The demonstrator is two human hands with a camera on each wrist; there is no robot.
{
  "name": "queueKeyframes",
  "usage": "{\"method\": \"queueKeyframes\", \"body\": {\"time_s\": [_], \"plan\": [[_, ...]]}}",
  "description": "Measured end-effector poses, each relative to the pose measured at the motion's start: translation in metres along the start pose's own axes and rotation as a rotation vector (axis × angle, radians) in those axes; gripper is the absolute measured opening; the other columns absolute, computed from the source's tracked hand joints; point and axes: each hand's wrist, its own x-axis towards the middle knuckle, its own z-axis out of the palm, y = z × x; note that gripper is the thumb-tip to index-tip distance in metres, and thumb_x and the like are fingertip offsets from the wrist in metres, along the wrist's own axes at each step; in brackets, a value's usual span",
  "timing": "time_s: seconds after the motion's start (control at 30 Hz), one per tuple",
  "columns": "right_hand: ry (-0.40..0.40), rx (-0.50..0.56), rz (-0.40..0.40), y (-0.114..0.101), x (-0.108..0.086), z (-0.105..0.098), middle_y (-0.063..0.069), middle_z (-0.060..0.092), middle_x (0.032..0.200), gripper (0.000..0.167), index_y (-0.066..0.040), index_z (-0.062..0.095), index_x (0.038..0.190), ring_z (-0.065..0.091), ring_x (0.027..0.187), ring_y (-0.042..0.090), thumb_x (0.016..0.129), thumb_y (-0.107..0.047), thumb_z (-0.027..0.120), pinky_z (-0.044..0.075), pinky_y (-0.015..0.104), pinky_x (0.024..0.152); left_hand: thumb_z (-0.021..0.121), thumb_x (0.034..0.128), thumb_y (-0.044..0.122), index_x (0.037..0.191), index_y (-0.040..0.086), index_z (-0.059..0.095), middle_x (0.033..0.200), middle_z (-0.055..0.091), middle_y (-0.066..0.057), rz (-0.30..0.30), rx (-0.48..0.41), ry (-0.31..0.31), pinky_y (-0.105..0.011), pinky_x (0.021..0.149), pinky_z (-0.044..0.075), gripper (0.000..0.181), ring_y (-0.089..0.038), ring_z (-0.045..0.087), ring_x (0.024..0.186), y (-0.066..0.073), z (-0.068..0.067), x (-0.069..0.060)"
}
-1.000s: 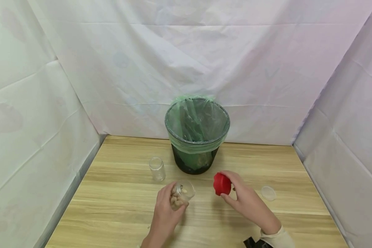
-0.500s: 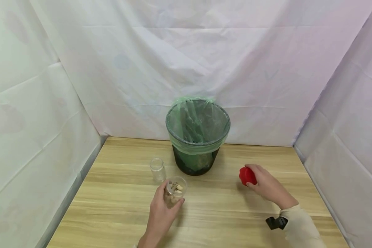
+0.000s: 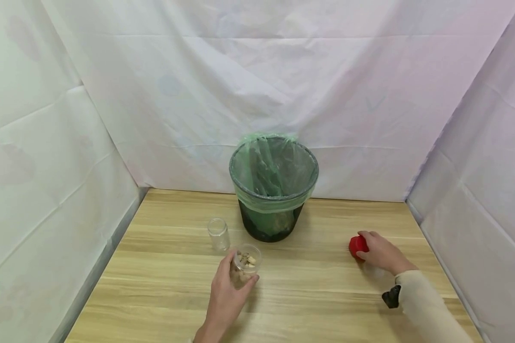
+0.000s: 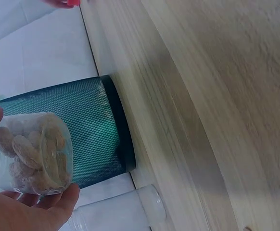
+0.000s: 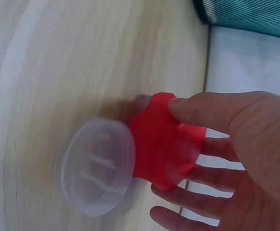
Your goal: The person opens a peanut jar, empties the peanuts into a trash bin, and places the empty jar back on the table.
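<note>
My left hand [image 3: 227,301] holds a clear jar [image 3: 245,269] of peanuts in their shells, its fingers curled round the side. The left wrist view shows the peanuts [image 4: 28,155] through the jar wall, in front of the bin. At the right, my right hand [image 3: 384,255] grips a red scalloped lid [image 3: 358,247] between thumb and fingers, low over the table. In the right wrist view, a translucent round lid [image 5: 97,168] lies beside the red lid [image 5: 165,144]. An empty glass jar [image 3: 219,234] stands just behind the left hand's jar.
A black mesh bin [image 3: 269,227] with a green liner [image 3: 266,205] stands at the back middle of the wooden table [image 3: 163,267]. White cloth [image 3: 206,95] hangs behind and along both sides.
My right hand has carried the red lid to the right, over to the translucent lid. The left hand's jar has tipped more upright, and its peanuts show through the mouth.
</note>
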Motion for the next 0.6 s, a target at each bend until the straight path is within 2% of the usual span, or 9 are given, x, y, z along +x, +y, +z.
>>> {"method": "queueKeyframes", "body": {"time_s": [0.2,0.33,0.47,0.6], "plan": [[-0.047,-0.034,0.013,0.010,0.007,0.001,0.040,0.059,0.131,0.067,0.015,0.049,0.146,0.066,0.109,0.049,0.097,-0.021,0.077,0.062,0.063,0.088,0.093,0.0870,0.025,0.155,0.001,0.049,0.150,0.060,-0.020,-0.011,0.013,0.003,-0.060,0.116,0.049,0.084,-0.042,0.060,0.140,0.001,0.002,-0.002],[-0.055,-0.030,-0.002,0.010,0.008,-0.005,0.042,0.057,0.134,0.069,0.016,0.048,0.147,0.065,0.113,0.051,0.098,-0.023,0.077,0.061,0.065,0.092,0.093,0.0864,0.021,0.153,0.002,0.050,0.150,0.061,-0.018,0.002,0.019,0.032,-0.059,0.117,0.049,0.082,-0.040,0.060,0.140,0.003,-0.002,0.003],[-0.035,-0.040,-0.021,0.006,0.008,-0.017,0.045,0.053,0.141,0.070,0.015,0.047,0.149,0.061,0.122,0.057,0.099,-0.024,0.076,0.056,0.070,0.097,0.094,0.0846,0.014,0.152,-0.003,0.050,0.149,0.061,-0.021,0.066,0.020,0.084,-0.057,0.117,0.049,0.082,-0.040,0.060,0.140,0.008,-0.011,0.013],[-0.012,-0.059,-0.049,-0.005,0.009,-0.030,0.046,0.050,0.145,0.069,0.014,0.046,0.151,0.057,0.128,0.062,0.101,-0.025,0.075,0.053,0.074,0.100,0.094,0.0836,0.011,0.152,-0.007,0.049,0.146,0.061,-0.025,0.162,0.040,0.138,-0.058,0.115,0.051,0.084,-0.042,0.062,0.137,0.013,-0.024,0.030]]}}
